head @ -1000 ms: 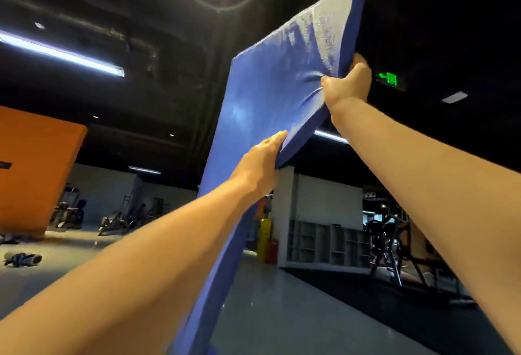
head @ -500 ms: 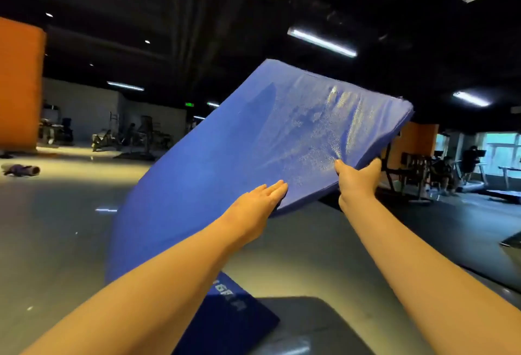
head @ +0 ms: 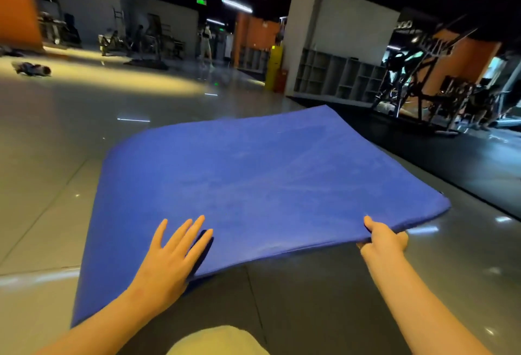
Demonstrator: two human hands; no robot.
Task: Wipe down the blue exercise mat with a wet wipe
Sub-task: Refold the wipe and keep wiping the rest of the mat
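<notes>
Blue mat [head: 267, 179] | left hand [head: 169, 256] flat | right hand [head: 383, 239] gripping edge | shelves [head: 332, 78] beyond

Mat [head: 253, 185] over floor [head: 70, 129]; left hand [head: 172, 256] on it, right hand [head: 383, 237] at near edge.

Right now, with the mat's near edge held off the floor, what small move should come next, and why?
Probably lower the right hand and lay the blue exercise mat flat: that hand's fingers pinch the near edge, raised above the floor, while the left hand presses flat on top.
</notes>
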